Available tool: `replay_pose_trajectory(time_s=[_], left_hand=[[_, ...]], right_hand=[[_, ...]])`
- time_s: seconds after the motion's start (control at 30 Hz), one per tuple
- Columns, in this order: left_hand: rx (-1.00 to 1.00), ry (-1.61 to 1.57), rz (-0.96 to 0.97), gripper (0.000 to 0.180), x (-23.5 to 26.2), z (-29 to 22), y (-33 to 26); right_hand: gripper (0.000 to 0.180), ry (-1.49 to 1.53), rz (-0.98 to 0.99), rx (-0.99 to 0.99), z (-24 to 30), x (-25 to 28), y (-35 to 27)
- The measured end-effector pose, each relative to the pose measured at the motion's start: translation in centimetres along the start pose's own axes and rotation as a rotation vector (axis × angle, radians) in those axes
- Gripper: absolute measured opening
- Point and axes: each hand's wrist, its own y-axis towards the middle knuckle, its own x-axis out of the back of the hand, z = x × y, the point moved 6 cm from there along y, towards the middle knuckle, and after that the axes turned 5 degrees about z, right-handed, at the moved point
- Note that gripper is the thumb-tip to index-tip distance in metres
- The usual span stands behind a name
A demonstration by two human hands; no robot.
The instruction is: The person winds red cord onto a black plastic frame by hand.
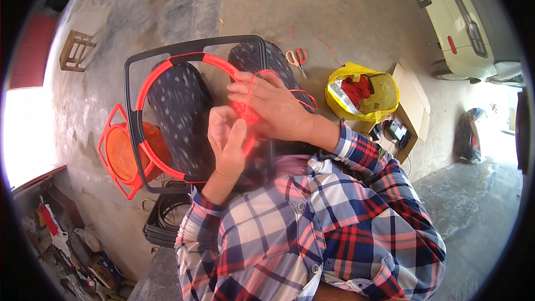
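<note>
On my lap rests a black square frame (pixel 192 44) with rounded corners. A ring wrapped in red cord (pixel 146 88) sits inside it, touching its sides. Both my hands are at the ring's right side. My right hand (pixel 273 108) is closed over a red cord bundle (pixel 245 113), its fingers bent across the strands. Close beside it, my left hand (pixel 227 140) has curled fingers and a raised thumb against the same bundle. Loose red cord (pixel 308 100) loops out past my right hand. Some blur and the hands hide the ring's right part.
Scissors (pixel 297 59) lie on the floor ahead, near red cord scraps. At right stand a yellow bag (pixel 364 69) holding red material and a cardboard box (pixel 411 97). An orange stool-like piece (pixel 118 153) and more black frames (pixel 167 218) are at left. A parked vehicle (pixel 454 19) stands far right.
</note>
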Motion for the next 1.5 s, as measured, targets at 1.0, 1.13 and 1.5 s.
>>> replay_pose_trajectory(time_s=[1.0, 1.13, 1.5], left_hand=[[0.563, -0.385, 0.146, 0.040, -0.2, 3.9, 1.4], [0.612, -0.401, 0.126, 0.030, 0.1, 4.3, 1.4], [0.651, -0.516, 0.099, 0.028, 0.1, 4.5, 1.2]], right_hand=[[0.024, 1.146, 0.019, -0.847, -5.9, 0.5, -7.6], [0.019, 1.035, -0.023, -0.911, -7.5, 0.4, -9.0], [0.010, 1.128, -0.092, -0.879, -7.6, 0.5, -10.4]])
